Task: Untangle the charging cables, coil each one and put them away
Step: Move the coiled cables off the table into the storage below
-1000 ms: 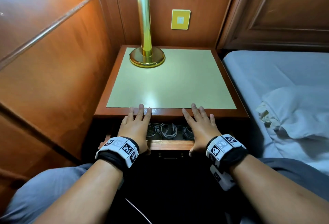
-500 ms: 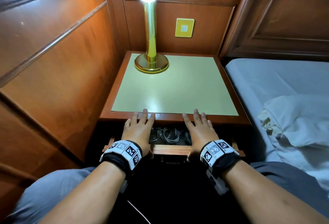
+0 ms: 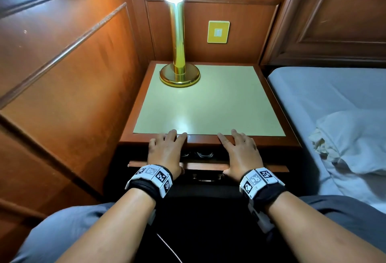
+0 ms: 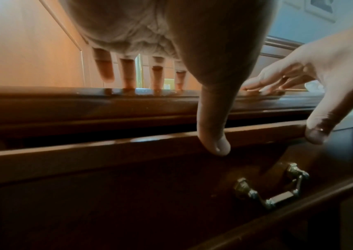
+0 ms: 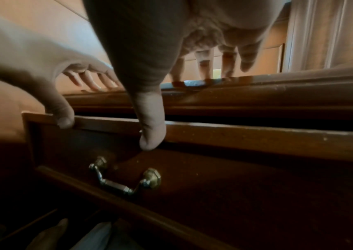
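Coiled grey cables [image 3: 203, 154] lie inside the nightstand drawer [image 3: 275, 167], visible only through the narrow gap left between its front and the nightstand top. My left hand [image 3: 166, 151] lies flat over the gap, fingers straight on the nightstand's front edge, thumb [image 4: 214, 143] against the drawer front [image 4: 86, 157]. My right hand [image 3: 240, 152] mirrors it to the right, fingers straight on the edge, thumb [image 5: 151, 140] pressing the drawer front [image 5: 256, 137]. Neither hand holds anything.
A brass lamp [image 3: 179, 74] stands at the nightstand's back left on the pale green top [image 3: 208, 103]. A brass pull handle [image 4: 271, 187] hangs on the drawer front. Wood panelling is close on the left, a bed [image 3: 325, 99] with white bedding on the right.
The drawer has slid inward: the gap showing the cables has narrowed. Both hands moved forward with it, fingers now further onto the nightstand's edge.
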Demonstrator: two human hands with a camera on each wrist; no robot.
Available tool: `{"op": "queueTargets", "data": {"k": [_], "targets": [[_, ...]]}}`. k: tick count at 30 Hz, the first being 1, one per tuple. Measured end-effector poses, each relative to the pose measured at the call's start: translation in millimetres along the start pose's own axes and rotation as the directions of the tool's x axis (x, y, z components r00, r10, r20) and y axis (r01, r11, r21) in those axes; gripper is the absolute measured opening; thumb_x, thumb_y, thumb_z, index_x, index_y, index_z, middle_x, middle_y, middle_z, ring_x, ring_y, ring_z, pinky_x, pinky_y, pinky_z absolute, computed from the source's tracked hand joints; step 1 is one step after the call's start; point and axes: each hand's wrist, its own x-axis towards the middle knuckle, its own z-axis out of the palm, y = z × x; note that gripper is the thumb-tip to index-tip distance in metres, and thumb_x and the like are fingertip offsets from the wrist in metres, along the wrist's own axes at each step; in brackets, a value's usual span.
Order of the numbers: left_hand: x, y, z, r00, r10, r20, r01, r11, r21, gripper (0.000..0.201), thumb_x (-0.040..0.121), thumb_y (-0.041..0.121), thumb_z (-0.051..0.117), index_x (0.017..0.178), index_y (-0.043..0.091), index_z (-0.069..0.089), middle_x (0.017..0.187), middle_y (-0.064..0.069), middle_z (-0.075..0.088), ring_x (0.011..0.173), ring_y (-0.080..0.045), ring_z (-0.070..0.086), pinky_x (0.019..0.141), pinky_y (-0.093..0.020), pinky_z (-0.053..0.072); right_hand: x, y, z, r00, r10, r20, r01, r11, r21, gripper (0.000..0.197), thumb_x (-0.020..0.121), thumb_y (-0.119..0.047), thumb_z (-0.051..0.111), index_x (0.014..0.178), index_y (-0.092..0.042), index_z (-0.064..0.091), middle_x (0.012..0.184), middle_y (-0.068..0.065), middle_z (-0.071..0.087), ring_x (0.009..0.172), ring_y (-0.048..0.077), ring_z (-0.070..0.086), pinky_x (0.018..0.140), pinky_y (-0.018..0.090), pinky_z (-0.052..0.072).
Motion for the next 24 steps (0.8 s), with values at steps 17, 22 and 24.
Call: {"op": "queueTargets", "data": {"k": [17, 22, 24], "targets": [[50.6, 8.9, 9.6, 0.997, 0.074, -0.024, -0.073, 0.997, 0.034, 0.083, 0.077, 0.010, 0.075, 0.141, 0.027, 0.025, 0.167, 0.004, 0.001, 0.152, -0.038, 0.005, 0.118, -0.064, 0.014, 36.3, -8.3, 22.7, 0.964, 0.090, -0.251, -0.103, 0.994, -0.040, 0.102, 0.064, -0.017, 0.082, 0.152, -0.039, 0.033, 0.126, 0.003, 0.048, 0.103, 0.028, 0.046, 0.093, 0.041, 0.042], [51.0, 4.7, 10.4, 0.996, 0.084, -0.015, -0.084, 0.996, 0.002, 0.090, 0.080, 0.014, 0.076, 0.148, 0.027, 0.019, 0.167, 0.005, 0.000, 0.153, -0.036, 0.004, 0.119, -0.063, 0.012, 33.6, -7.0, 23.2, 0.973, 0.092, -0.211, -0.094, 0.996, 0.000, 0.102, 0.074, -0.014, 0.073, 0.155, -0.043, 0.018, 0.132, 0.003, 0.039, 0.109, 0.028, 0.040, 0.102, 0.041, 0.035], [50.4, 0.4, 10.2, 0.994, 0.107, -0.010, -0.107, 0.994, -0.033, 0.089, 0.082, 0.023, 0.077, 0.149, 0.029, 0.019, 0.168, 0.005, 0.002, 0.153, -0.034, 0.005, 0.119, -0.062, 0.013, 29.3, -5.7, 23.4, 0.971, 0.093, -0.218, -0.090, 0.996, 0.026, 0.101, 0.074, -0.019, 0.073, 0.155, -0.044, 0.018, 0.135, 0.003, 0.040, 0.112, 0.029, 0.040, 0.104, 0.042, 0.033]]}}
